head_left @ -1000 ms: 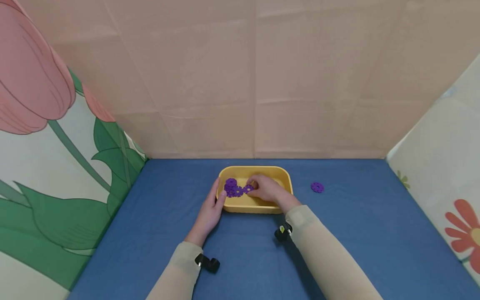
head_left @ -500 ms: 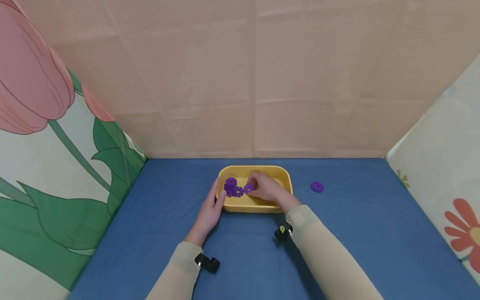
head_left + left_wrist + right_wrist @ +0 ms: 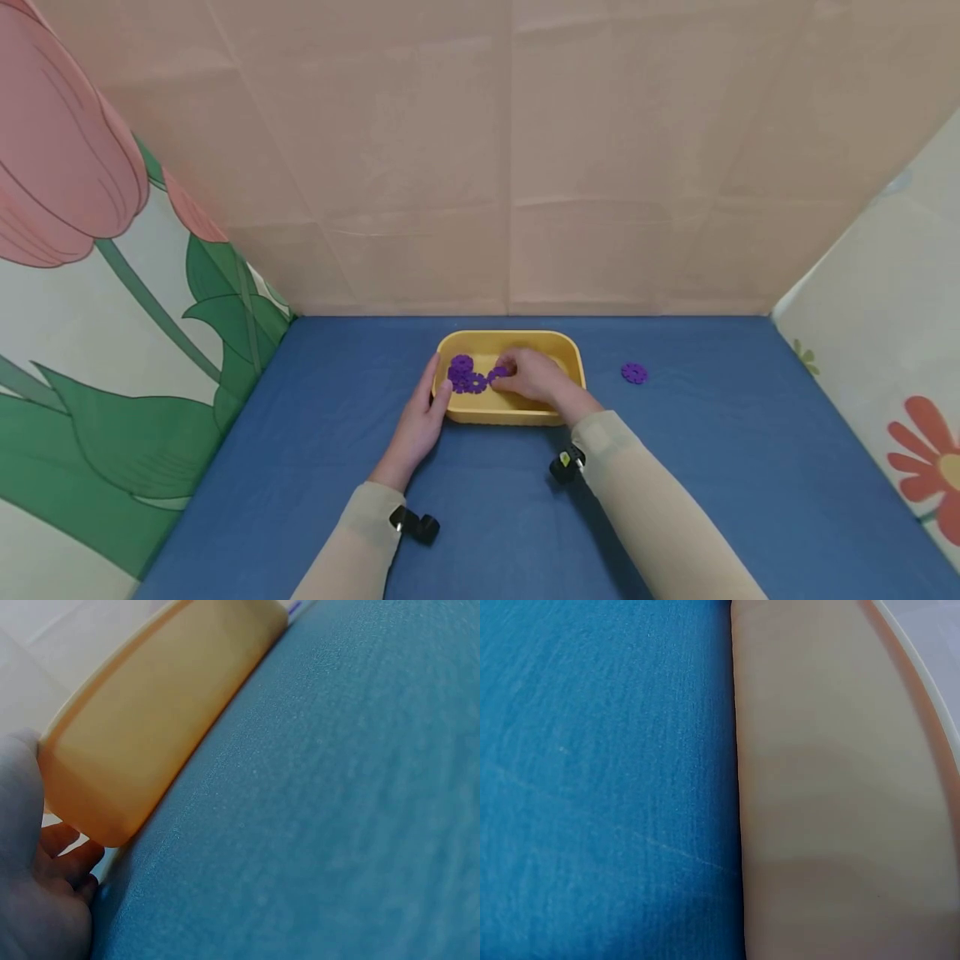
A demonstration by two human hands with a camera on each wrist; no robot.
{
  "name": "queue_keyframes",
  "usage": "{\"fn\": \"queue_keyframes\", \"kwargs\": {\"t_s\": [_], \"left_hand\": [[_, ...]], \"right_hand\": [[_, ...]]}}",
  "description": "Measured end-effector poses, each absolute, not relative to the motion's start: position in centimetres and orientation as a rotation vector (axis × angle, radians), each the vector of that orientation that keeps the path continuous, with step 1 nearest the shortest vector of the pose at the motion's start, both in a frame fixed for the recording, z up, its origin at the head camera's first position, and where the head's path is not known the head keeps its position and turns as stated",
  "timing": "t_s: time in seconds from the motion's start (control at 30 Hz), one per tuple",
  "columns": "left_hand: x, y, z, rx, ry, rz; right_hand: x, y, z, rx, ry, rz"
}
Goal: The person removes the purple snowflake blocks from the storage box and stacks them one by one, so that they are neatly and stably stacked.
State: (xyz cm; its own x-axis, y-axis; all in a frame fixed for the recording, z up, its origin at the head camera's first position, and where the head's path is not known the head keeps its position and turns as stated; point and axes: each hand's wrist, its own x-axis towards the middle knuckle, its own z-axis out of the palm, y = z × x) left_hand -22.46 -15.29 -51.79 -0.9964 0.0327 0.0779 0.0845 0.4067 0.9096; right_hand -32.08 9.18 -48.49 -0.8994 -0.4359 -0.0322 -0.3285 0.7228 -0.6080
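A yellow plastic tray [image 3: 517, 407] stands on the blue table. My left hand [image 3: 418, 421] grips its left end, with the thumb at the rim and the fingers against the outside, as the left wrist view of the tray [image 3: 157, 720] shows. Inside the tray, my right hand [image 3: 536, 377] pinches a purple snowflake disc [image 3: 497, 374], tilted and partly hidden by the fingers. Several purple snowflake discs [image 3: 461, 375] lie heaped at the tray's left side, close beside the pinched one. The right wrist view has only the tray's outer wall [image 3: 840, 787] and the cloth; the right hand is outside it.
One more purple snowflake disc [image 3: 634, 373] lies flat on the blue cloth [image 3: 712, 467], right of the tray. A beige backdrop [image 3: 510, 167] rises behind the table's far edge. Flower-printed panels stand at the left [image 3: 157, 400] and right [image 3: 885, 333].
The pinched disc has turned between my right fingers, from facing the camera to a steeper tilt. My left hand, the tray and the heaped discs have stayed in place.
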Motion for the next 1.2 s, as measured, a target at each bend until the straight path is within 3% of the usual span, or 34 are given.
{"fn": "queue_keyframes", "kwargs": {"t_s": [0.3, 0.67, 1.2], "left_hand": [[-22.6, -15.2, -52.1, -0.099, -2.610, -1.684], [-22.4, -15.5, -52.0, -0.127, -2.590, -1.678], [-22.3, -15.6, -51.9, -0.096, -2.615, -1.654]], "right_hand": [[-31.1, 9.2, -47.1, -0.434, 2.768, -0.958], [-29.3, 9.7, -44.4, -0.422, 2.804, -1.177], [-26.3, 15.0, -43.6, -0.362, 2.968, -1.478]]}}
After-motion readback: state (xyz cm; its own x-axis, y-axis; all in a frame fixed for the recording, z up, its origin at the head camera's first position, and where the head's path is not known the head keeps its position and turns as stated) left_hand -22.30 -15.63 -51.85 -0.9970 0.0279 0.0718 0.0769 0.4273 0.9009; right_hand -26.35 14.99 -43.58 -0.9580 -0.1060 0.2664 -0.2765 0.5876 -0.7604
